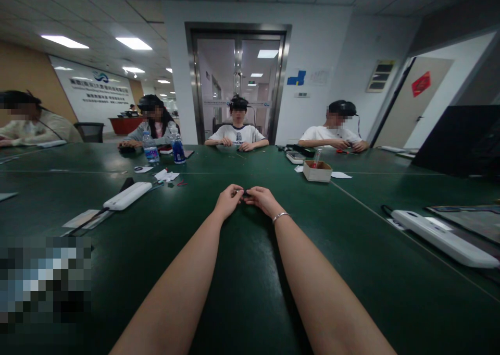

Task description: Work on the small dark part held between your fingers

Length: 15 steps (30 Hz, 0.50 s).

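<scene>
Both my arms reach forward over the dark green table (250, 271). My left hand (229, 199) and my right hand (264, 198) almost meet at the middle of the view. Between their fingertips is a small dark object (245, 193), too small and too covered by fingers to name. The fingers of each hand are curled into a pinch on it, left hand at one end and right hand at the other. A silver bracelet (280, 217) circles my right wrist.
A white power strip (128, 195) lies to the left, another white device (443, 237) to the right. Ahead stand a small box (317, 171), a water bottle (150, 147) and a blue bottle (178, 149). Several people sit around the far side, one person (237, 131) directly opposite.
</scene>
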Each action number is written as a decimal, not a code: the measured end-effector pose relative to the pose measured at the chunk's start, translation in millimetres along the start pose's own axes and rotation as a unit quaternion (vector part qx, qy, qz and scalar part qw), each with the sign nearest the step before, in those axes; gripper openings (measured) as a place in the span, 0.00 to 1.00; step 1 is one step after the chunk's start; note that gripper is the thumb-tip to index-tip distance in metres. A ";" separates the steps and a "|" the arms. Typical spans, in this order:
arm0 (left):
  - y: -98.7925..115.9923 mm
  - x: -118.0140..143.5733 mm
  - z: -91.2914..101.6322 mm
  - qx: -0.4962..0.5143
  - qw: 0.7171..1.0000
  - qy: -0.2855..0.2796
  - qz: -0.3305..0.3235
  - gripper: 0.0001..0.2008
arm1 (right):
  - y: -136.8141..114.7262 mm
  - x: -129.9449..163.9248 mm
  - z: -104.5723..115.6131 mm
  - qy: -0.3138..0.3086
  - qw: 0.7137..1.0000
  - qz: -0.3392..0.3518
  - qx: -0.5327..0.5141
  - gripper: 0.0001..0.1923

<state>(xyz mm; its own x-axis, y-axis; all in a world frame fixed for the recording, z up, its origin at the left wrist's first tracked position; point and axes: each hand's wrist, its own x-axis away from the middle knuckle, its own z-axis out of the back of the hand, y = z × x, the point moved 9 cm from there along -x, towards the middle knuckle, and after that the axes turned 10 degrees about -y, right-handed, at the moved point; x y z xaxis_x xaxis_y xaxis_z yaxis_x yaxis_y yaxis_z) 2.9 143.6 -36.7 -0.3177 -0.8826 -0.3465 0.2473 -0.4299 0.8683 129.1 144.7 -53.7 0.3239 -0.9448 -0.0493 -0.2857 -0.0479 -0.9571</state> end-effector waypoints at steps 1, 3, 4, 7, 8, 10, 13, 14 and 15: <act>-1.7 -1.0 1.0 0.003 1.000 0.006 -0.001 0.13 | 0.8 -0.8 0.3 0.002 1.000 -0.002 0.010 0.09; -4.6 -2.5 2.6 0.009 1.000 0.015 0.000 0.13 | 2.2 -2.4 1.0 0.008 1.000 -0.003 0.030 0.10; -5.6 -2.9 3.4 0.012 1.000 0.019 0.002 0.13 | 2.4 -3.0 1.7 0.013 0.999 -0.001 0.036 0.11; -5.3 -2.6 5.6 0.021 0.999 0.024 0.008 0.14 | 2.2 -3.6 2.9 0.020 0.999 0.007 0.042 0.17; -4.3 -2.0 6.3 0.023 0.999 0.025 0.010 0.14 | 1.6 -3.8 2.2 0.016 0.999 0.010 0.049 0.18; -1.8 -0.5 8.6 0.014 0.999 0.030 0.017 0.15 | 1.1 -4.7 -1.2 -0.003 0.996 0.011 0.085 0.17; 0.9 2.2 12.5 -0.021 0.998 0.043 0.030 0.16 | 1.4 -7.2 -6.2 -0.027 0.985 0.009 0.169 0.14; 1.4 2.7 12.6 -0.033 0.998 0.042 0.033 0.16 | 1.5 -8.1 -7.1 -0.030 0.981 0.011 0.194 0.13; 1.8 2.8 11.5 -0.043 0.998 0.036 0.034 0.16 | 1.4 -9.0 -7.7 -0.032 0.976 0.015 0.215 0.13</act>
<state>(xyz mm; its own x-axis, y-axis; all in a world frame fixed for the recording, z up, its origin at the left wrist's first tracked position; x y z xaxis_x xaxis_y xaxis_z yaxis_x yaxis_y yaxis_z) -8.0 142.5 -32.0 -0.2316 -0.9203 -0.3153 0.3439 -0.3806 0.8584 118.8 150.7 -52.4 0.3804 -0.9210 -0.0839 0.1054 0.1333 -0.9855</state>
